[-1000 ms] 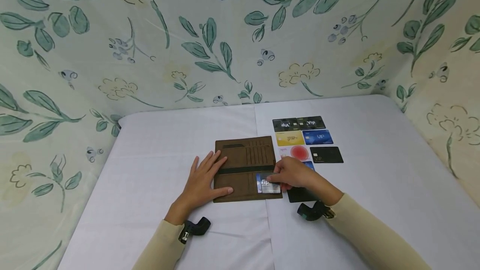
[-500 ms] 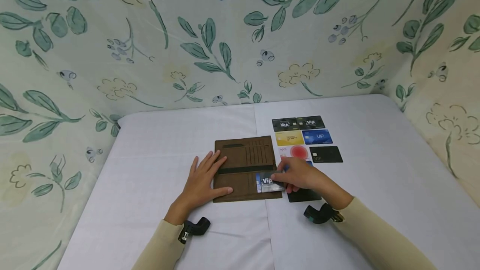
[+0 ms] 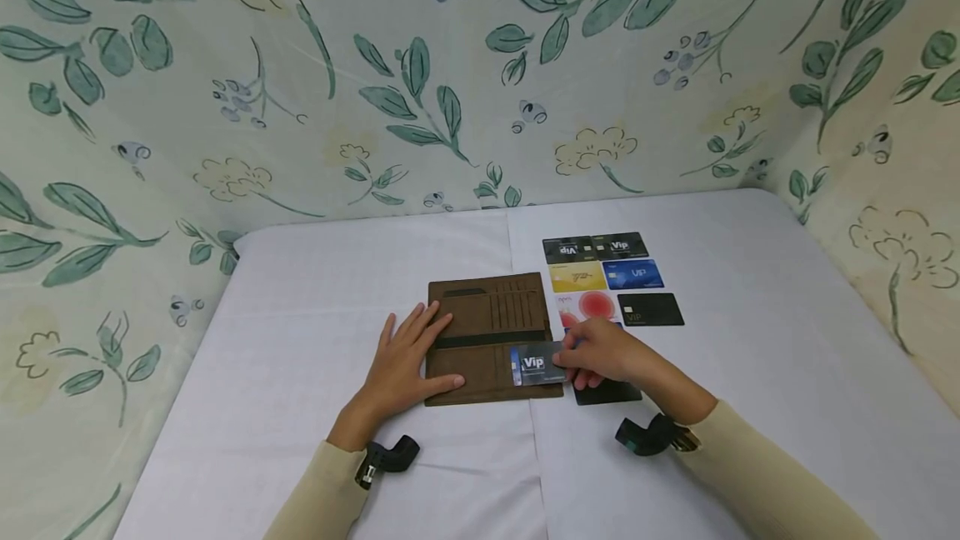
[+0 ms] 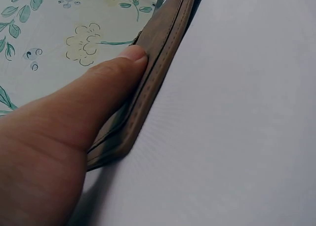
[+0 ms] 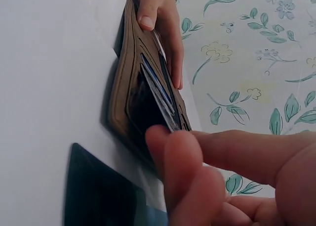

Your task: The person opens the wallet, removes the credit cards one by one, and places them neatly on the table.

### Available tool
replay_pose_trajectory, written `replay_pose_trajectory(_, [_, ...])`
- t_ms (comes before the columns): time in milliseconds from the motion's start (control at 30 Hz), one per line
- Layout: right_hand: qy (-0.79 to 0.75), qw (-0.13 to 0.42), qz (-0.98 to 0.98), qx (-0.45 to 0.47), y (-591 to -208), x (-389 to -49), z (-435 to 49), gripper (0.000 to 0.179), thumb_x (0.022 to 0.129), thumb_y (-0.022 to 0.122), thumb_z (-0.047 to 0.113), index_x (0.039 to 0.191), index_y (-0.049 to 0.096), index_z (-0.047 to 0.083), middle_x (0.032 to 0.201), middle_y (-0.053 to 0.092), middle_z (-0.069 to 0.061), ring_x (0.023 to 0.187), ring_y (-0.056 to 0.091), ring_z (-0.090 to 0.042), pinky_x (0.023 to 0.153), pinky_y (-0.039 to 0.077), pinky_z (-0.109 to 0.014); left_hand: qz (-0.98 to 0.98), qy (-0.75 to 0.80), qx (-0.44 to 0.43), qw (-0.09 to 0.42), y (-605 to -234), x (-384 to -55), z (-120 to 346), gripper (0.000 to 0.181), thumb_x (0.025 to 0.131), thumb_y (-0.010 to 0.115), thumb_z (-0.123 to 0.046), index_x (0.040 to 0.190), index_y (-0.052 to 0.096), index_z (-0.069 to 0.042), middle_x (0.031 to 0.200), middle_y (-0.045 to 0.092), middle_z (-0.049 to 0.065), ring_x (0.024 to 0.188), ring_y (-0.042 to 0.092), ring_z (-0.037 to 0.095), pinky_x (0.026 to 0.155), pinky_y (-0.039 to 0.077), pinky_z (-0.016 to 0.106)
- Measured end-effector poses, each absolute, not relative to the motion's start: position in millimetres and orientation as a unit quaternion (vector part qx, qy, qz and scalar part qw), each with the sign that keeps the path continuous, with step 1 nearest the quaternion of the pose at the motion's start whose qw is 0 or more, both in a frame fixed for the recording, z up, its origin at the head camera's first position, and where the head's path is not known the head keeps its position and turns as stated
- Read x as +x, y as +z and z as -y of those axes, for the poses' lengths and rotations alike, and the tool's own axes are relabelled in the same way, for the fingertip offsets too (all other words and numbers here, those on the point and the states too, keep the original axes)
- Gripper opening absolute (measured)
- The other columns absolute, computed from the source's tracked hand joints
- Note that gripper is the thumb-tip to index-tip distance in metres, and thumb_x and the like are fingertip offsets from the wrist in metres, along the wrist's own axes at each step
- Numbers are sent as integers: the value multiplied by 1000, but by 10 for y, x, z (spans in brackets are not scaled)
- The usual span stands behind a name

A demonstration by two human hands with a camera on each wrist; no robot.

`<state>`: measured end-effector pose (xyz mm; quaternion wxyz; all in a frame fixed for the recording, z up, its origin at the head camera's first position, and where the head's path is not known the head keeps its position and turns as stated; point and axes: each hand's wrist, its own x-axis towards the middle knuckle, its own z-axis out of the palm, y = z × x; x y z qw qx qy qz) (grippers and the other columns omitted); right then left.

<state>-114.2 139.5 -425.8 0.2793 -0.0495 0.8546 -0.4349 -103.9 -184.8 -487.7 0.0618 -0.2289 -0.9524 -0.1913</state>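
A brown leather wallet (image 3: pixel 483 365) lies spread out on the white cloth, with card slots in its far half. My left hand (image 3: pixel 405 365) rests along its left edge with fingers extended; in the left wrist view the thumb (image 4: pixel 113 77) presses on the leather. At the wallet's near right part, my right hand (image 3: pixel 606 352) pinches the right end of a dark bank card (image 3: pixel 532 363) marked "Vip". A blue-edged card (image 3: pixel 515 367) shows at its left end. In the right wrist view, the pinched card (image 5: pixel 160 97) stands slanted at the wallet's pocket, partly hidden by fingers.
Right of the wallet, several bank cards lie in rows: black ones (image 3: pixel 568 250), a yellow one (image 3: pixel 577 277), a blue one (image 3: pixel 633 274), a white-and-red one (image 3: pixel 596 305). Another black card (image 3: pixel 607 392) lies partly under my right hand. A floral curtain (image 3: pixel 450 90) hangs behind the table.
My right hand has shifted a little to the right, and more of the dark "Vip" card shows flat between the fingers and the blue edge. The left hand stays in place on the wallet.
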Motion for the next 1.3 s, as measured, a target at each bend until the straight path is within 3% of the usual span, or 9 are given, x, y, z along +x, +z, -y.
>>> replay_pose_trajectory(733, [-480, 250, -840, -40, -4259, -1093, -1493, 18, 93, 65, 21, 89, 62, 4, 70, 67, -9, 58, 61, -19, 56, 54, -30, 951, -192, -232, 66, -4907, -1037, 1861, 95, 76, 61, -74, 150, 36, -21, 159, 25, 4, 146, 17, 27, 113, 4, 60])
replay_pose_trajectory(967, [-499, 248, -827, -75, -4221, -1085, -1505, 20, 94, 63, 19, 98, 63, -1, 74, 66, -9, 63, 62, -19, 59, 56, -31, 950, -195, -233, 74, -4864, -1034, 1889, 95, 75, 64, -71, 150, 38, -19, 158, 26, 6, 146, 19, 29, 113, 4, 61])
replay_pose_trajectory(1300, [-503, 198, -841, -26, -4111, -1053, -1786, 26, 95, 62, 21, 106, 62, -3, 73, 63, -9, 65, 61, -20, 60, 56, -30, 947, -201, -240, 78, -4897, -1034, 1859, 94, 75, 62, -73, 149, 40, -19, 157, 29, 7, 145, 22, 31, 112, 6, 63])
